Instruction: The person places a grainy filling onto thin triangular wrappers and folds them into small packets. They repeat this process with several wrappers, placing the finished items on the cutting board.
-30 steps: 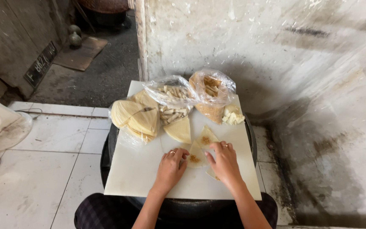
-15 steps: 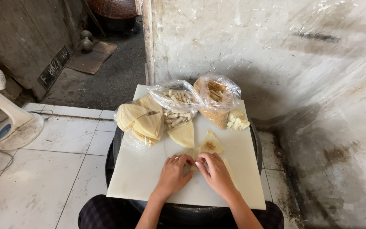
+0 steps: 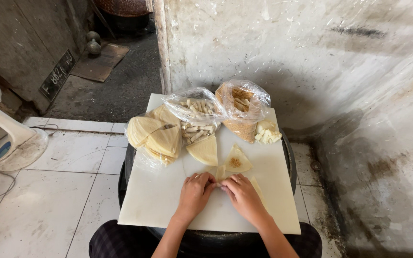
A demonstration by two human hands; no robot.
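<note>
My left hand (image 3: 195, 192) and my right hand (image 3: 243, 195) meet fingertip to fingertip on a white cutting board (image 3: 158, 200), both pinching a small pale pastry wrapper piece (image 3: 220, 173) that pokes up between them. Just beyond lies a triangular wrapper (image 3: 237, 160) with a dab of brown filling on it. Another plain triangle of wrapper (image 3: 204, 150) lies to its left. A stack of folded wrappers in clear plastic (image 3: 153, 134) sits at the board's left.
Two clear bags stand at the board's far edge, one with pale sticks (image 3: 196, 116), one with brown crumbs (image 3: 243, 109); white cubes (image 3: 267, 133) lie beside them. The board rests on a round black drum (image 3: 290, 157). A white fan base (image 3: 10, 143) stands left; a rough wall (image 3: 311, 62) rises behind.
My hands have drawn together toward the board's near middle and closed on a small wrapper piece. The filled triangle now lies free beyond my fingers.
</note>
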